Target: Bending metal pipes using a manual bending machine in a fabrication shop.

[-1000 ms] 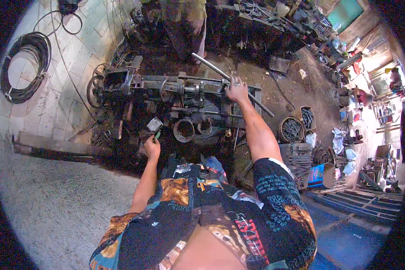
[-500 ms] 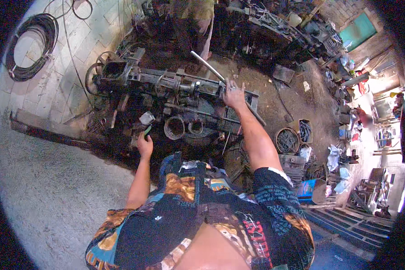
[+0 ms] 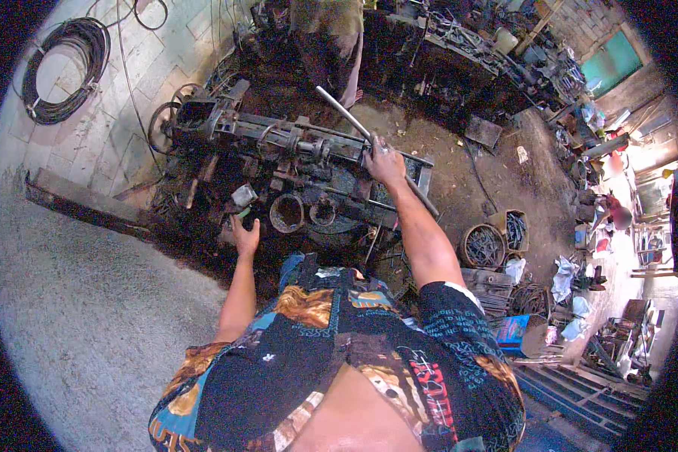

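Observation:
A dark, greasy machine (image 3: 294, 147) with shafts and wheels lies on the dirt floor in front of me. My right hand (image 3: 384, 160) is closed around a long grey metal rod (image 3: 343, 113) that slants up and to the left over the machine's right end. My left hand (image 3: 245, 235) is lower, at the machine's near left side, gripping a small tool with a green handle just below a small grey block (image 3: 244, 196). Two round dark openings (image 3: 286, 213) sit between my hands.
A coil of black cable (image 3: 60, 71) lies on the pale paved floor at the far left. A long beam (image 3: 83, 203) lies at the left. Another person (image 3: 331, 38) stands beyond the machine. Baskets of metal parts (image 3: 484, 246), scrap and a cluttered bench (image 3: 467, 53) fill the right.
The view has shifted and the machine now sits higher and nearer. My right hand stays on the rod. My left hand has stayed at the machine's near side with the small tool.

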The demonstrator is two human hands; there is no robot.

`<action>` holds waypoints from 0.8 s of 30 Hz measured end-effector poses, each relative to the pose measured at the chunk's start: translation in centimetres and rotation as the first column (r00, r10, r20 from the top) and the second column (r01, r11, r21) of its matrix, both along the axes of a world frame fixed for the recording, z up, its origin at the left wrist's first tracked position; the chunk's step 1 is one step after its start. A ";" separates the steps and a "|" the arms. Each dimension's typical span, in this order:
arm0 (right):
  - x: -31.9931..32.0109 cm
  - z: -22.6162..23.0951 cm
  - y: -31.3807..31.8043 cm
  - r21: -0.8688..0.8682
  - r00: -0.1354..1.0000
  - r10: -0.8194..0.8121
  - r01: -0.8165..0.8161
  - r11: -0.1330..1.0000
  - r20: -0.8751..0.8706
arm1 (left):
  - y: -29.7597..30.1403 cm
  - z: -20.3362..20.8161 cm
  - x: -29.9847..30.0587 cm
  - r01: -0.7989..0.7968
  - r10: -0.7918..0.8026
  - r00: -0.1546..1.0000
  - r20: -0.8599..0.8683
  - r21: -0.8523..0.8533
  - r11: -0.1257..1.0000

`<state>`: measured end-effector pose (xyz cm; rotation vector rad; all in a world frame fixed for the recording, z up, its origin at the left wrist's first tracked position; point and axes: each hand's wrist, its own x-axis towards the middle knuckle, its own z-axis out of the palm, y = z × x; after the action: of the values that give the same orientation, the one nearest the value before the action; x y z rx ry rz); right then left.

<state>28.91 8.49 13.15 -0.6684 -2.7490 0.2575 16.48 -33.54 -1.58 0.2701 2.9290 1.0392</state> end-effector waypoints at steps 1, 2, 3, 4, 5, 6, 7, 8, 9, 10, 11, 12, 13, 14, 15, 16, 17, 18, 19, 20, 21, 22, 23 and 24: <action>0.1 -0.1 0.0 0.038 0.997 -0.014 0.017 0.999 -0.072 | 0.4 0.7 0.1 -0.012 0.012 1.000 0.029 -0.008 1.000; 0.0 0.4 -0.3 0.061 0.998 -0.012 0.016 0.998 -0.062 | 0.1 0.9 0.2 -0.030 0.031 0.998 0.058 -0.020 0.999; -0.1 1.0 -0.4 0.058 0.998 -0.010 0.013 0.998 -0.063 | 0.0 1.1 0.1 -0.032 0.034 0.998 0.057 -0.024 0.999; -0.2 1.6 -0.4 -0.014 0.999 -0.028 0.029 0.999 0.042 | -0.1 1.2 0.0 -0.026 0.028 0.997 0.070 -0.033 0.999; -0.2 2.5 -0.6 -0.082 0.988 -0.040 0.052 0.995 0.147 | -0.2 1.1 -0.1 -0.017 0.020 0.996 0.083 -0.040 0.999; -0.4 2.5 -0.8 -0.085 0.989 -0.038 0.051 0.995 0.146 | -0.4 0.9 -0.2 -0.018 0.022 0.996 0.082 -0.042 0.999; -0.6 2.5 -0.9 -0.096 0.987 -0.055 0.071 0.993 0.154 | -0.7 0.7 -0.1 -0.017 0.022 0.997 0.076 -0.059 0.998; -0.6 2.5 -0.9 -0.106 0.984 -0.077 0.095 0.990 0.161 | -0.6 0.9 -0.2 -0.011 0.016 0.997 0.071 -0.075 0.997; -0.6 2.3 -0.8 -0.107 0.984 -0.081 0.099 0.989 0.161 | -0.4 1.0 -0.2 -0.008 0.013 0.997 0.071 -0.076 0.997; -0.6 2.0 -0.8 -0.082 0.989 -0.086 0.096 0.992 0.118 | -0.3 1.1 -0.2 -0.019 0.026 0.994 0.103 -0.068 0.997; -0.5 1.6 -0.7 -0.057 0.993 -0.092 0.096 0.994 0.072 | 0.0 1.2 -0.2 -0.029 0.037 0.990 0.133 -0.061 0.998; -0.5 1.0 -0.4 -0.057 0.993 -0.097 0.101 0.993 0.071 | 0.2 1.4 -0.4 -0.024 0.032 0.991 0.132 -0.061 0.998; -0.5 0.5 -0.2 -0.051 0.996 -0.092 0.093 0.994 0.015 | 0.4 1.6 -0.5 -0.008 0.018 0.989 0.144 -0.066 0.998; -0.5 0.0 -0.1 -0.047 0.996 -0.083 0.081 0.996 -0.040 | 0.4 1.7 -0.5 0.004 0.007 0.987 0.158 -0.073 0.997; -0.8 0.6 -0.5 -0.049 0.996 -0.073 0.071 0.996 -0.042 | -0.4 0.8 -0.7 -0.006 0.018 0.988 0.156 -0.075 0.997; -0.9 1.2 -0.8 -0.087 0.997 -0.073 0.073 0.993 0.007 | -1.1 -0.1 -0.7 -0.004 0.006 0.988 0.154 -0.014 1.000; -0.9 1.9 -0.9 -0.122 0.995 -0.083 0.090 0.988 0.060 | -0.9 0.1 -0.7 0.010 -0.018 0.988 0.155 0.049 0.999; -0.8 2.4 -1.1 -0.122 0.995 -0.084 0.091 0.988 0.060 | -0.9 0.3 -0.6 0.011 -0.019 0.988 0.155 0.049 0.999; -0.8 2.8 -1.4 -0.138 0.991 -0.092 0.106 0.985 0.099 | -0.8 0.4 -0.2 -0.001 0.006 0.988 0.155 -0.029 1.000; -0.6 3.1 -1.4 -0.152 0.985 -0.105 0.125 0.980 0.137 | -0.5 0.7 0.1 -0.008 0.025 0.988 0.152 -0.106 0.994; -0.6 2.6 -1.1 -0.151 0.985 -0.108 0.129 0.980 0.135 | -0.3 1.0 0.2 -0.005 0.021 0.988 0.150 -0.105 0.994; -0.6 1.7 -0.6 -0.142 0.985 -0.104 0.123 0.982 0.135 | -0.2 1.4 0.2 0.010 0.000 0.991 0.135 -0.075 0.997; -0.7 1.3 -0.3 -0.135 0.987 -0.094 0.112 0.985 0.133 | -0.2 1.6 0.3 0.021 -0.015 0.993 0.119 -0.047 0.999; -0.7 1.1 -0.3 -0.136 0.987 -0.094 0.112 0.984 0.134 | 0.1 2.4 0.5 0.022 -0.016 0.993 0.119 -0.048 0.999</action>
<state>28.24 8.16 14.29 -0.8917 -2.8245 0.4056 16.94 -33.47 0.81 0.2258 2.8353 0.9444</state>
